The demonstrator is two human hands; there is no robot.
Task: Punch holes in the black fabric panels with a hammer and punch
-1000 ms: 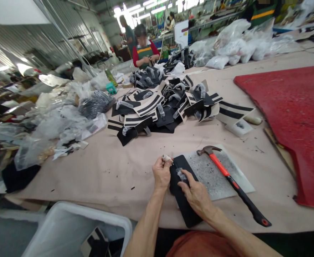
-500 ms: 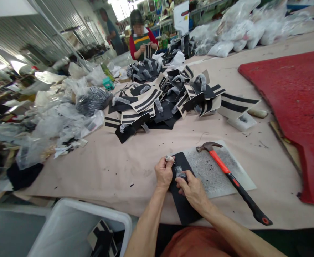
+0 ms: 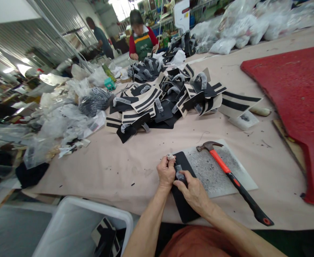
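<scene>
A flat black panel [image 3: 185, 211] lies lengthwise before me at the table's front edge. Fixed on it is a short tab [image 3: 179, 172] wrapped in clear plastic. My left hand [image 3: 166, 173] is closed at the panel's left side, a small whitish crumpled piece [image 3: 170, 156] sticking up from its fingertips. From the right, my right hand [image 3: 195, 191] pinches the plastic-wrapped tab between thumb and forefinger. Under the panel's right side is a pale, black-smudged board [image 3: 226, 171]. A claw hammer [image 3: 227, 171] with an orange and black handle rests across that board.
Beyond my hands is a heap of black and beige striped panels [image 3: 146, 101]. Plastic bags [image 3: 63, 117] crowd the left, and a red sheet [image 3: 293, 92] covers the right. A white bin [image 3: 92, 203] stands below left. A co-worker [image 3: 143, 41] is across the table.
My right thumb has shifted slightly left, and its fingers show more of the wrapped tab. Across the table, the co-worker's hands have parted and lowered; another person has moved left.
</scene>
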